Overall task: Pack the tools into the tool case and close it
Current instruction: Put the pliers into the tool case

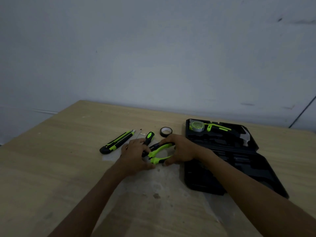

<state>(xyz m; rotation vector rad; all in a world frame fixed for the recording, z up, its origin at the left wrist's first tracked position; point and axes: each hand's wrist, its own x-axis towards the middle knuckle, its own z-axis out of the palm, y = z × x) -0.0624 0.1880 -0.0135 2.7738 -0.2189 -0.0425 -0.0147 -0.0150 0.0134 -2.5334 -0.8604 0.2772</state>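
Green-handled pliers (159, 152) lie between both my hands on the wooden table (51, 159). My right hand (181, 148) grips the handle ends; my left hand (135, 153) holds the head end, which it hides. The black tool case (239, 161) lies open to the right, holding a tape measure (196, 126), a hammer (243, 136) and a green tool (218, 127) in its far half. A utility knife (117, 141), a screwdriver (149, 137) and a roll of black tape (166, 131) lie on the table beyond my hands.
A thin pencil-like tool (138, 133) rests between the knife and the screwdriver. A pale grey wall (153, 57) rises behind the table. White stains (153, 183) mark the wood in front of my hands.
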